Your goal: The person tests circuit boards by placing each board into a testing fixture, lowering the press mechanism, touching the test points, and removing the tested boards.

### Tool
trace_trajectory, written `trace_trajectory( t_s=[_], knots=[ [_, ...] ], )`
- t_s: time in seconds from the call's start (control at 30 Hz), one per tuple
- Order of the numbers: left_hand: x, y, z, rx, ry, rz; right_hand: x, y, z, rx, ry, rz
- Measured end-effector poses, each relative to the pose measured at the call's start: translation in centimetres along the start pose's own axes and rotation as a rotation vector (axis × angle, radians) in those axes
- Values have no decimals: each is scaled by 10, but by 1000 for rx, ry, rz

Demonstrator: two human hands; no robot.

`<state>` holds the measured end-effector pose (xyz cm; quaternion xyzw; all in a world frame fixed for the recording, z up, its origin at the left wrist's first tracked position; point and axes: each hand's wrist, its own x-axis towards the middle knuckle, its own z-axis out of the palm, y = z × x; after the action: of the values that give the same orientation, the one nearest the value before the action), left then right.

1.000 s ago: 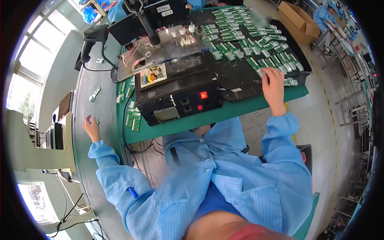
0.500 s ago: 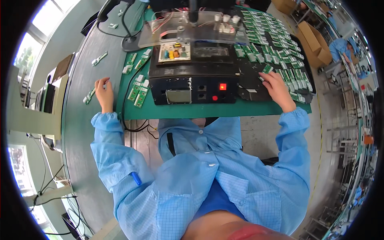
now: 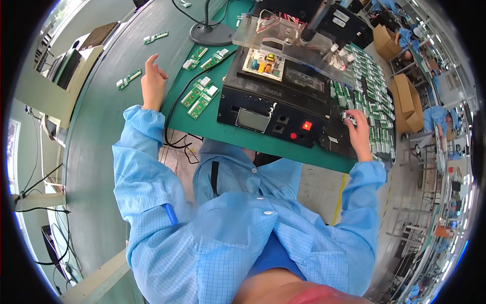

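My left hand is over the grey-green tabletop, its index finger stretched out and the others loosely bent, with nothing in it. A small green circuit board lies just left of it. To its right, several more circuit boards lie on the green mat. At the right, my right hand pinches a small circuit board between thumb and fingers, mostly hidden by them. Close beside that hand, rows of green and white circuit boards cover a black tray.
Between my hands stands a black test box with a small display, a lit red switch and a larger board on top. A clear plate overhangs it. A black cable runs down its left side. Cardboard boxes stand beyond the tray.
The view has turned, so the bench appears tilted. My left hand has moved farther forward, its index finger straighter. My right hand still pinches a circuit board, now turned differently, near the tray.
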<state>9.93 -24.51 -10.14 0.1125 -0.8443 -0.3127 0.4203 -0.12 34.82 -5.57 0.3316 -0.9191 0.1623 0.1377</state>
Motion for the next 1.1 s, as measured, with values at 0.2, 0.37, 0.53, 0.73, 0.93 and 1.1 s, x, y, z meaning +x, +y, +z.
trace_trajectory(
  t_s=[0.2, 0.37, 0.53, 0.73, 0.93, 1.1],
  knots=[
    [-2, 1, 1, -144, -100, -265, 17, -100, 9, 190, 476, 77],
    [0, -1, 1, -64, -133, -134, 67, -161, 29, 86, 335, -68],
    [-1, 4, -2, -81, -161, -200, 111, -165, 50, 7, 338, 49],
    [2, 3, 1, -12, 62, 150, 123, -150, 64, 46, 341, 36],
    [33, 41, 9, 38, 206, 276, 127, -148, 67, 105, 273, 85],
    [114, 126, 24, -274, 258, 336, 100, -170, 61, 103, 388, -32]
  ],
)
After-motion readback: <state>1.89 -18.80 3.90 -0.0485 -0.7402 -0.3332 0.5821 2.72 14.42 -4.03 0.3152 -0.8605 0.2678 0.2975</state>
